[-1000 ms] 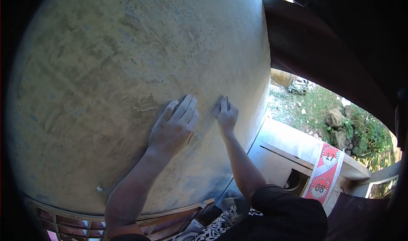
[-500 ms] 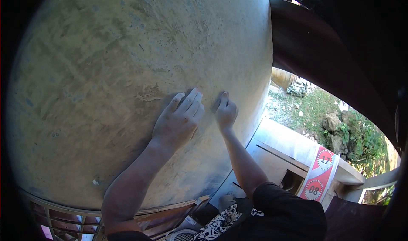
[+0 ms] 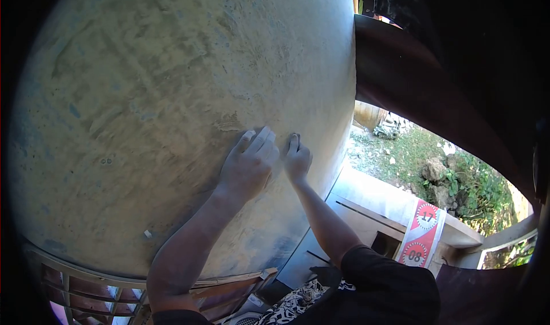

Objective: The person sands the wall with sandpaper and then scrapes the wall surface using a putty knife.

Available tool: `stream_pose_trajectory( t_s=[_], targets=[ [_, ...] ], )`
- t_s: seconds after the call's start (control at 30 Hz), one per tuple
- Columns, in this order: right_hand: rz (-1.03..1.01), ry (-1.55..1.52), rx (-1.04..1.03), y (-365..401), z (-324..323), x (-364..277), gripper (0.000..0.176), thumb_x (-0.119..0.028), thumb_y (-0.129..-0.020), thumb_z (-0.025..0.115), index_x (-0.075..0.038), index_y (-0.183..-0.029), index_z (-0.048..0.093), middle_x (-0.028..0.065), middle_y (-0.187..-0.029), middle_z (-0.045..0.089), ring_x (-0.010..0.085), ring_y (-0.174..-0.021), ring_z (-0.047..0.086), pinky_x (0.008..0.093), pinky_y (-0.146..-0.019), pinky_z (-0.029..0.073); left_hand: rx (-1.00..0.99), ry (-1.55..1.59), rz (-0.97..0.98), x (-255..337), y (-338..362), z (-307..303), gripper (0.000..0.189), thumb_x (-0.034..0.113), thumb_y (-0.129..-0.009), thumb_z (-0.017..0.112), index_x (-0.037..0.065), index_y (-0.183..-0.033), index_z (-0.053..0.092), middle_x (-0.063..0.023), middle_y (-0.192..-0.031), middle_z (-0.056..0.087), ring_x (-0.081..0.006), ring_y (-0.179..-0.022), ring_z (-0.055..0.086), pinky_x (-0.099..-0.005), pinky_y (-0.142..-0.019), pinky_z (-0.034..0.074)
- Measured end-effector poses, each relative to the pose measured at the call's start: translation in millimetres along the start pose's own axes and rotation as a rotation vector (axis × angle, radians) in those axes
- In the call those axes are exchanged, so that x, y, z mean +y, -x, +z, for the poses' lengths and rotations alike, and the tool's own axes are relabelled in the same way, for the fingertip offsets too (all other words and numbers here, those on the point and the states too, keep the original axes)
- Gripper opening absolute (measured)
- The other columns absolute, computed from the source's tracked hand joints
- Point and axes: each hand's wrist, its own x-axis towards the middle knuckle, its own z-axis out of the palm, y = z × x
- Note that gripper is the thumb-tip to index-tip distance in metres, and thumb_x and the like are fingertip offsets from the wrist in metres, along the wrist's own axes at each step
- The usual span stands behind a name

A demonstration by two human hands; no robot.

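Note:
A broad, mottled grey-beige wall (image 3: pixel 154 90), smeared and dusty, fills most of the view. Against it lies my left hand (image 3: pixel 247 166), palm down, its fingers stretched and slightly bent, with whitish fingertips. My right hand (image 3: pixel 298 162) is close beside it on the right, the fingers curled in and pressed to the same surface. Something dark shows at those fingertips, too small to name. Just above my left fingers is a rough, scraped mark (image 3: pixel 227 121) on the wall.
A slatted lattice frame (image 3: pixel 86 288) runs along the lower left. At lower right stands a pale ledge (image 3: pixel 375 193) with a red-and-white strip (image 3: pixel 423 233) numbered 17 and 08. Dark cloth (image 3: pixel 409 67) hangs at upper right. Rocks (image 3: pixel 435 170) and plants lie outside.
The view has shifted, and the wall's marks sit farther right. Both hands are nearer the scraped mark, with a narrower gap between them. My left fingers look a little more bent.

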Motion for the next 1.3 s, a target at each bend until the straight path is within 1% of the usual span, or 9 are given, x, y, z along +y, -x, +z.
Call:
stream_pose_trajectory(
  t_s=[0.23, 0.37, 0.5, 0.6, 0.87, 0.97, 1.1, 1.17, 1.3],
  targets=[
    [0.125, -0.02, 0.044, -27.3, -3.5, 1.1, 0.064, -0.052, -0.107, 0.047, -0.001, -0.08, 0.075, 0.0252, -0.076, 0.071, 0.0443, -0.077, 0.072, 0.0551, -0.071, 0.05, 0.022, -0.136, -0.006, 3.7, 19.2, 3.0, 0.034, 0.026, -0.092, 0.066, 0.012, -0.123, 0.07, -0.0093, -0.151, 0.058, -0.0207, -0.149, 0.043, -0.0429, -0.123, 0.027],
    [-0.039, -0.136, -0.021, 34.5, 0.3, -10.3, 0.064, -0.049, -0.107, 0.052, 0.002, -0.074, 0.07, 0.0252, -0.063, 0.065, 0.0407, -0.061, 0.067, 0.0516, -0.061, 0.047, 0.063, -0.066, -0.281, 25.1, 28.0, -6.5, 0.04, 0.029, -0.092, 0.065, 0.017, -0.13, 0.069, -0.001, -0.161, 0.05, -0.0179, -0.154, 0.037, -0.0443, -0.125, 0.022],
    [-0.022, -0.167, 0.024, 13.3, -5.5, -22.2, 0.065, -0.045, -0.109, 0.052, 0.003, -0.068, 0.065, 0.0188, -0.054, 0.056, 0.0312, -0.052, 0.061, 0.0481, -0.058, 0.044, 0.114, -0.152, -0.637, 59.3, 38.3, 13.5, 0.056, 0.036, -0.089, 0.068, 0.031, -0.145, 0.062, 0.01, -0.168, 0.04, -0.0165, -0.156, 0.033, -0.0493, -0.128, 0.01],
    [0.014, -0.222, 0.04, -23.4, -6.2, -19.3, 0.063, -0.044, -0.11, 0.051, 0.003, -0.069, 0.064, 0.0185, -0.055, 0.056, 0.0292, -0.05, 0.056, 0.048, -0.058, 0.041, 0.132, -0.229, -0.776, 76.5, 27.0, 35.7, 0.066, 0.039, -0.088, 0.07, 0.041, -0.151, 0.055, 0.012, -0.169, 0.037, -0.0191, -0.158, 0.029, -0.0522, -0.128, 0.002],
    [-0.084, -0.222, -0.155, -6.2, -7.7, -0.1, 0.063, -0.045, -0.11, 0.048, 0.001, -0.073, 0.068, 0.0177, -0.06, 0.064, 0.0307, -0.059, 0.066, 0.0461, -0.061, 0.045, 0.158, -0.3, -0.895, 89.8, -1.3, 75.5, 0.073, 0.042, -0.086, 0.074, 0.047, -0.155, 0.049, 0.004, -0.171, 0.036, -0.0301, -0.161, 0.021, -0.0597, -0.126, -0.004],
    [0.162, -0.167, -0.018, -47.7, -4.6, 12.9, 0.066, -0.044, -0.11, 0.047, 0.002, -0.067, 0.066, 0.0161, -0.056, 0.061, 0.0294, -0.054, 0.063, 0.046, -0.057, 0.044, 0.134, -0.326, -0.883, 91.6, -1.9, 79.5, 0.076, 0.042, -0.084, 0.076, 0.046, -0.155, 0.05, 0.0006, -0.171, 0.036, -0.0327, -0.16, 0.02, -0.0613, -0.126, -0.004],
    [0.245, -0.362, 0.06, -53.8, 5.3, 4.5, 0.062, -0.041, -0.111, 0.048, 0.002, -0.07, 0.066, 0.0163, -0.057, 0.063, 0.0298, -0.054, 0.063, 0.0459, -0.056, 0.045, 0.132, -0.328, -0.892, 94.1, -2.4, 87.7, 0.076, 0.043, -0.082, 0.08, 0.044, -0.153, 0.054, -0.0041, -0.171, 0.036, -0.0378, -0.16, 0.017, -0.0631, -0.126, -0.002],
    [0.178, -0.519, -0.031, -22.5, -11.8, -29.8, 0.053, -0.036, -0.11, 0.05, 0.002, -0.075, 0.065, 0.0178, -0.061, 0.064, 0.0309, -0.056, 0.065, 0.0449, -0.058, 0.047, 0.123, -0.338, -0.903, 97.7, -3.1, 93.4, 0.074, 0.042, -0.082, 0.08, 0.043, -0.152, 0.056, -0.006, -0.171, 0.035, -0.0407, -0.16, 0.016, -0.0648, -0.125, 0.0],
    [-0.074, -0.538, -0.218, -5.9, -7.9, 6.3, 0.045, -0.03, -0.109, 0.053, 0.001, -0.08, 0.066, 0.018, -0.064, 0.065, 0.0287, -0.057, 0.064, 0.0443, -0.058, 0.046, 0.125, -0.267, -0.961, 108.9, -0.9, 109.3, 0.071, 0.039, -0.082, 0.081, 0.041, -0.15, 0.059, -0.01, -0.172, 0.031, -0.0475, -0.159, 0.013, -0.0694, -0.124, 0.008]
  ],
)
